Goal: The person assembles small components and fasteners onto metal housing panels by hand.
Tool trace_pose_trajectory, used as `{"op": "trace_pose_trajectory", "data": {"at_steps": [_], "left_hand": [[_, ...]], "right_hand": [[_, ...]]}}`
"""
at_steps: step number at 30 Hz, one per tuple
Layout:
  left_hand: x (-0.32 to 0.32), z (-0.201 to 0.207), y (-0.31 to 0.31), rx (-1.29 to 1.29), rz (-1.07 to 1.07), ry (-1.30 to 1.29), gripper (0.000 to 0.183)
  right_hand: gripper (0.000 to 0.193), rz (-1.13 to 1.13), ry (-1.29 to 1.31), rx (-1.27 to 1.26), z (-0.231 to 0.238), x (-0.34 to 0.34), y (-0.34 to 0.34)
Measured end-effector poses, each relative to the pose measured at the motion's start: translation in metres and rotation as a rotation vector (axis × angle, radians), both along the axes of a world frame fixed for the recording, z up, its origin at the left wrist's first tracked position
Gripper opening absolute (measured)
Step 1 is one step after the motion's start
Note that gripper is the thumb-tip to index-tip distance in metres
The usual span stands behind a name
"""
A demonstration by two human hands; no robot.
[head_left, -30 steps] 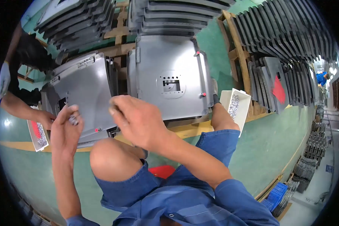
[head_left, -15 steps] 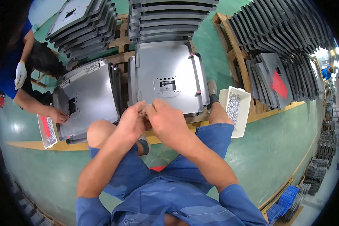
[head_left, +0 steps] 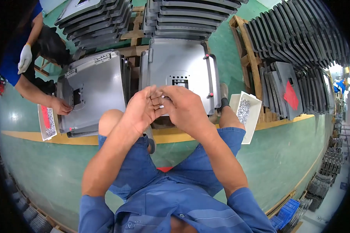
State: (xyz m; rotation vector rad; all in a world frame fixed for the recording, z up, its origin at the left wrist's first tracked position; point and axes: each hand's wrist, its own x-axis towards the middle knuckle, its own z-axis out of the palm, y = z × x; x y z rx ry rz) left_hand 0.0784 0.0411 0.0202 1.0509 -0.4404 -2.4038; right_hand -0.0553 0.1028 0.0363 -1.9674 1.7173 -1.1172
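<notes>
My left hand [head_left: 139, 110] is cupped with its palm turned up and its fingers curled. Small silvery metal pieces [head_left: 161, 106] show at its fingertips; their exact kind is too small to tell. My right hand [head_left: 187, 108] meets it from the right, fingers bent in a pinch at one of the pieces, with its thumb partly hidden. Both hands hover over the near edge of a grey sheet-metal panel [head_left: 173, 58]. That panel has a rectangular cutout, a row of round holes and two red-capped pins along its right side.
White bins of small metal parts stand right [head_left: 256, 116] and left [head_left: 54, 134]. A co-worker's bare hand [head_left: 61, 106] touches a second panel [head_left: 101, 93] at left; their other hand is gloved. Stacked panels [head_left: 190, 19] rise behind, and more lean on a pallet [head_left: 245, 58] at right.
My hands have parted slightly and risen over the panel's near edge, and the small metal pieces now show between them. The whole view has shifted a little.
</notes>
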Motion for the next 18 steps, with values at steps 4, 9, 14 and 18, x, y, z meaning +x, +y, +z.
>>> {"op": "trace_pose_trajectory", "data": {"at_steps": [4, 9, 14, 18], "left_hand": [[0.002, 0.002, 0.008, 0.022, 0.066, 0.074, 0.022], [0.006, -0.013, 0.017, 0.04, 0.078, 0.142, 0.024], [0.008, -0.013, 0.017, 0.04, 0.054, 0.07, 0.029], [0.006, -0.017, 0.014, -0.051, 0.043, 0.045, 0.032]], "right_hand": [[0.018, 0.083, -0.041, 0.06, -0.004, -0.005, 0.001], [0.016, -0.018, -0.458, 0.234, -0.019, -0.005, 0.004], [0.018, -0.083, -0.761, 0.519, -0.016, -0.01, -0.001], [0.022, -0.07, -0.943, 0.54, -0.019, -0.015, -0.009]]}}
